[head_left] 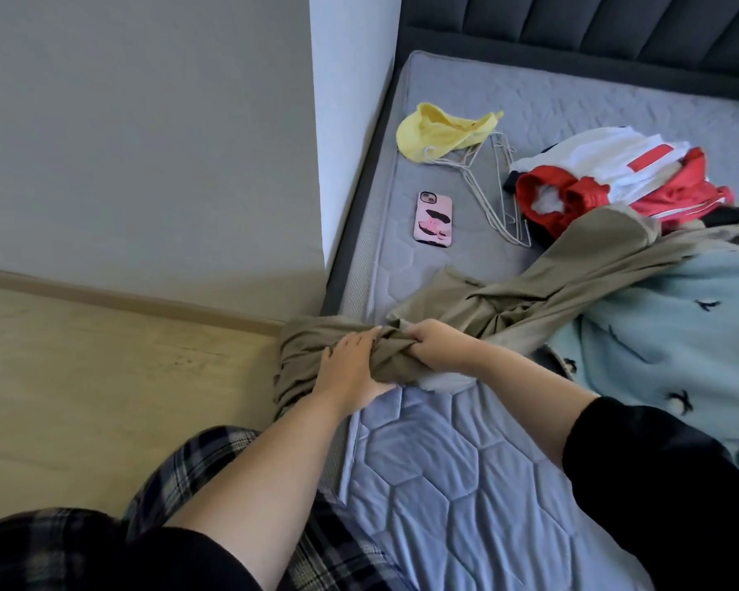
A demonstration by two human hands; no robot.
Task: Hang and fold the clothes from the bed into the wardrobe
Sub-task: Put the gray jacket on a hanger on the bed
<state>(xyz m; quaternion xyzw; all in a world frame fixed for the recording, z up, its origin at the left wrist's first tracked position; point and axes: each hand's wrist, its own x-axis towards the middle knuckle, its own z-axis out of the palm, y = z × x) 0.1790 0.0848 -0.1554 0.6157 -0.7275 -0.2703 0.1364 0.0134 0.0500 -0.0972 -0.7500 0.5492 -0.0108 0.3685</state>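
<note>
At bed (466, 484) edge: head view, the only one I have; the wardrobe is not in sight.
Garment (572, 266): khaki, twisted like a rope. One end hangs over the bed's side toward the floor; the rest trails up the mattress, its far end lying over the fleece (679, 334) and against the pile (615, 177).
Left hand (350, 364): lies on the bunched end at the mattress edge, fingers near straight, pressing rather than clasping.
Right hand (434, 343): clenched round the twist, just beside the left hand.
Hangers (495, 194): thin and pale, several stacked, between the phone (433, 219) and the pile, the cap (440, 130) lying across their top ends.
Step in hand: as I judge it, drawing the garment clear and untwisting it before hanging or folding.
How I would do it well: take a real hold with the left hand too, then part the hands along the twist so it unwinds. Lift the far end off the fleece and do not drag it, so the pile is not pulled along. Find the collar or waistband first, then spread the garment flat on the bare quilting near me.
Watch for: the overhanging end slipping to the floor, and cloth snagging a hanger.
</note>
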